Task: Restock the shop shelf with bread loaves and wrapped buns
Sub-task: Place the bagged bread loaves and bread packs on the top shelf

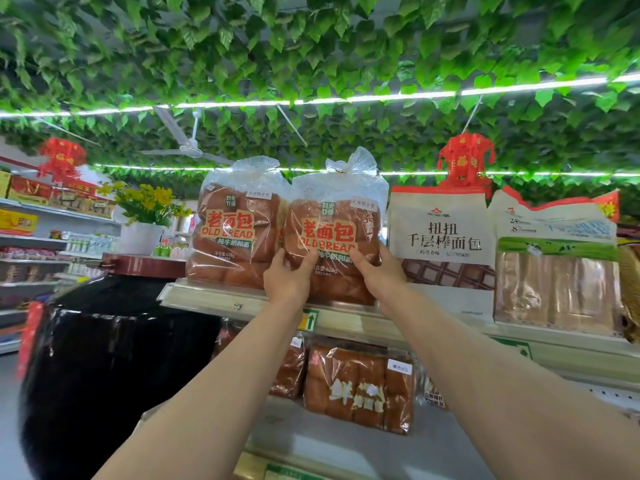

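Note:
A bagged "Old Bread" loaf [334, 216] stands upright on the top shelf [207, 297]. My left hand [287, 280] grips its lower left side and my right hand [379, 273] grips its lower right side. A second identical loaf [235, 225] stands just left of it, touching it. To the right stand a white bread-stick pack [441, 233] and a sliced loaf pack [554, 271]. On the shelf below lie more wrapped brown loaves [360, 386].
A large black glossy jar [104, 358] with a dark red lid stands left of the shelf. A white pot of yellow flowers [142, 237] sits behind it. Red lanterns [465, 157] hang from the leafy ceiling. Other shop shelves [31, 240] run along the far left.

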{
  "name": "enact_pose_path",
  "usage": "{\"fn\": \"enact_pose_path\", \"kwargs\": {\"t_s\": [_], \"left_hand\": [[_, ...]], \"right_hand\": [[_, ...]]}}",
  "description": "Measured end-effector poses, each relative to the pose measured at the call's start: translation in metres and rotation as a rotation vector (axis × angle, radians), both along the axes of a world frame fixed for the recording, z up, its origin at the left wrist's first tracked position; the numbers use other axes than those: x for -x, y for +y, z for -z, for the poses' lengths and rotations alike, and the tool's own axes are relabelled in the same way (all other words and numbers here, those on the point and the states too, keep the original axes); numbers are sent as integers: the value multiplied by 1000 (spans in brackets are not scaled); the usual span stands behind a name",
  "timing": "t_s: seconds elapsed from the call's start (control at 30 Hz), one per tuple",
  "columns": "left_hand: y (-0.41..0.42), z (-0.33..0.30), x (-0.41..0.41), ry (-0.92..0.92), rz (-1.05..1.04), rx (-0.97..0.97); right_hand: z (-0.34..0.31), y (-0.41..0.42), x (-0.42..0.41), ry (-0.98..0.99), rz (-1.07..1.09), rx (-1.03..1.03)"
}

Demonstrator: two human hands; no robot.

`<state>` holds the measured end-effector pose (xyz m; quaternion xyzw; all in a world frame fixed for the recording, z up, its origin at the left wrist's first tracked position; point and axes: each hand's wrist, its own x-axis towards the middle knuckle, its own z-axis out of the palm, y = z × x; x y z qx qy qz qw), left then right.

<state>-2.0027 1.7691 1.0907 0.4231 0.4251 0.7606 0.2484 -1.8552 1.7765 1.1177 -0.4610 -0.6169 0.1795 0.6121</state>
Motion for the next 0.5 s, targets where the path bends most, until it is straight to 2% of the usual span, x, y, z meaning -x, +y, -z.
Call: {"fn": "enact_pose_path", "kwargs": {"t_s": [0.13,0.23,0.5], "left_hand": [[-5,4,3,31,25,35],[-9,10,5,36,41,53],[-26,29,0,29,36,83]], "right_hand": [[2,-13,-3,-87,86,33],[5,-19,-2,-34,145,69],[13,-40,-5,-4,112,120]]}}
